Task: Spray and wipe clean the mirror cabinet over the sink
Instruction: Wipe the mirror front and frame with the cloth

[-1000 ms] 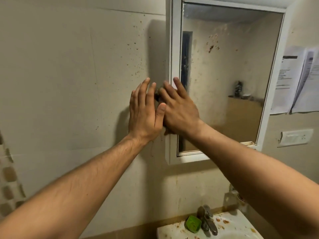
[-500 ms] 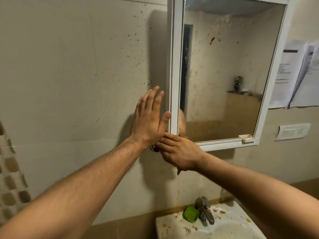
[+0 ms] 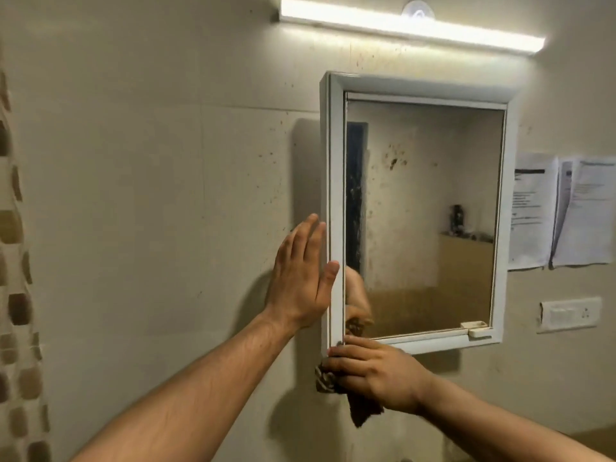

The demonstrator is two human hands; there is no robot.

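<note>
Mirror cabinet [image 3: 333, 181] on a speckled beige wall [image 3: 150, 195], white frame, door shut. Glass [image 3: 423, 221] smeared and spotted, brown flecks thickest near upper middle, dark streaked band down left edge. Small latch [image 3: 477, 329] at lower right corner of frame.

Left hand [image 3: 301, 278] flat and open, fingers straight and together, pointing up, palm pressed against left side of cabinet, thumb lying on front edge of frame. Nothing held.

Right hand [image 3: 373, 371] at bottom left corner of cabinet, fingers curled over a dark brown cloth [image 3: 333, 383], fingertips touching underside of frame. Cloth bunched against the corner, patterned end sticking out left, dark tail hanging below the hand. Part of hand and cloth reflected in lower left of glass.

Tube light [image 3: 410, 26] lit above cabinet, mounted on wall, slightly slanted in view. Two printed papers [image 3: 563, 211] stuck to wall right of cabinet, edges overlapping. White switch plate [image 3: 570, 314] below papers, near cabinet's lower right corner. Strip of brown mosaic tiles [image 3: 16, 295] down far left edge of view. Both forearms bare, reaching in from bottom.
</note>
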